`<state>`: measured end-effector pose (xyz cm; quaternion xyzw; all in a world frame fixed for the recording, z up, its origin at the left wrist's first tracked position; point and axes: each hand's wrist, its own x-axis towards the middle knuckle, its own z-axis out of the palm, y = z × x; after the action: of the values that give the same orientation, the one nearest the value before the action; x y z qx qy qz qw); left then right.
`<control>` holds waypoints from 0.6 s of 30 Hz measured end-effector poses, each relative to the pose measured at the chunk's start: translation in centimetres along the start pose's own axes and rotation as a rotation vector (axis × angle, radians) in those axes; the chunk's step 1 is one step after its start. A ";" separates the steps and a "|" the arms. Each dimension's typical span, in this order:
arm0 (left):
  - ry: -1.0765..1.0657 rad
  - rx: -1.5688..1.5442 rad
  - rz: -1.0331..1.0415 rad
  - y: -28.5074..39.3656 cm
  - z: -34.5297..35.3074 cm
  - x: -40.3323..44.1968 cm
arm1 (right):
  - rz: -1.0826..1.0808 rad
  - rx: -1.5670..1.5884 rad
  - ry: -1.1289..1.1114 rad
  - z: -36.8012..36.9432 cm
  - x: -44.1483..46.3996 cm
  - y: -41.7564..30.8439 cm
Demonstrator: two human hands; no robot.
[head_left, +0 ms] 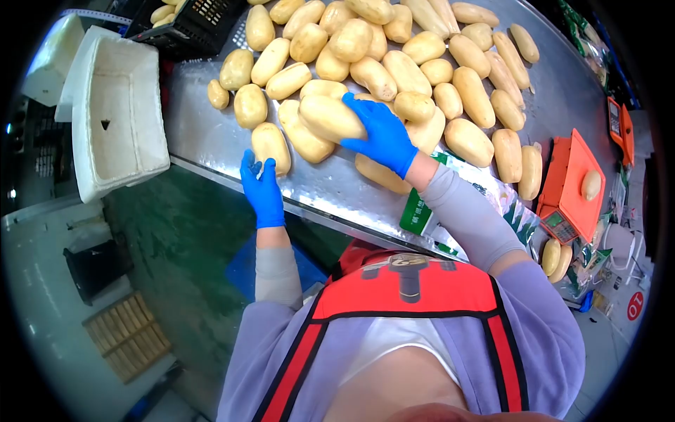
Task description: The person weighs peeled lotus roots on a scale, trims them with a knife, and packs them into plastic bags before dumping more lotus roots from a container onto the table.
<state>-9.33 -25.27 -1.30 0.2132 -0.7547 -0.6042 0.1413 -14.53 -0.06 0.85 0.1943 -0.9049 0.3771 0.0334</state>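
Pale yellow, oblong root vegetables that look like lotus root sections (404, 72) lie in a loose heap on the metal table. My right hand (383, 135), in a blue glove, grips the right end of one large lotus root section (330, 117) above the others. Its thumb is at the near side and its fingers reach over the top. My left hand (263, 193), also gloved in blue, is at the table's front edge with its fingers apart and nothing in it. Close to its fingertips lies another lotus root section (271, 148).
A white foam box (119, 116) stands left of the metal table (193, 133). Behind it is a black crate (190, 28) with more roots. Printed plastic bags (485, 184) lie under my right forearm. At the right, an orange scale (573, 186) holds one small piece.
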 end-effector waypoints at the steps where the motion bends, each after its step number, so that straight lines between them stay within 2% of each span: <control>1: -0.015 0.013 0.011 0.4 0.1 -0.4 | 0.069 0.114 0.005 -0.1 0.1 0.2; 3: -0.048 -0.020 -0.025 1.5 0.5 -1.7 | 0.143 0.226 0.010 -0.4 -0.4 0.7; 5: -0.087 -0.050 -0.055 1.9 1.7 -3.0 | 0.369 0.817 -0.079 -1.0 -1.4 0.9; 6: -0.156 -0.145 -0.040 2.0 2.5 -3.8 | 0.470 0.973 -0.133 -2.3 -2.3 -0.2; 7: -0.226 -0.239 -0.025 2.1 3.5 -4.7 | 0.470 0.977 -0.123 -2.3 -3.3 -0.3; 9: -0.332 -0.323 -0.097 4.7 5.5 -6.7 | 0.548 1.536 -0.098 -2.4 -5.2 -0.2; 10: -0.418 -0.400 -0.141 5.6 6.8 -7.7 | 0.503 1.618 -0.088 -2.9 -6.1 -0.3; 11: -0.508 -0.478 -0.185 6.4 8.2 -8.8 | 0.498 1.616 -0.066 -3.8 -7.1 -0.4; 13: -0.559 -0.490 -0.205 7.8 10.4 -11.4 | 0.465 1.387 0.078 -5.7 -9.0 -0.7; 15: -0.673 -0.582 -0.086 8.4 12.8 -13.7 | 0.369 1.194 0.228 -7.0 -11.1 -0.2; 18: -0.687 -0.605 -0.105 10.0 16.4 -16.8 | 0.325 1.073 0.333 -10.7 -14.8 0.5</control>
<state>-3.94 -1.26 5.43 -0.0123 -0.5356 -0.8394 -0.0922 -1.98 12.55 5.12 -0.0192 -0.5882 0.8083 0.0140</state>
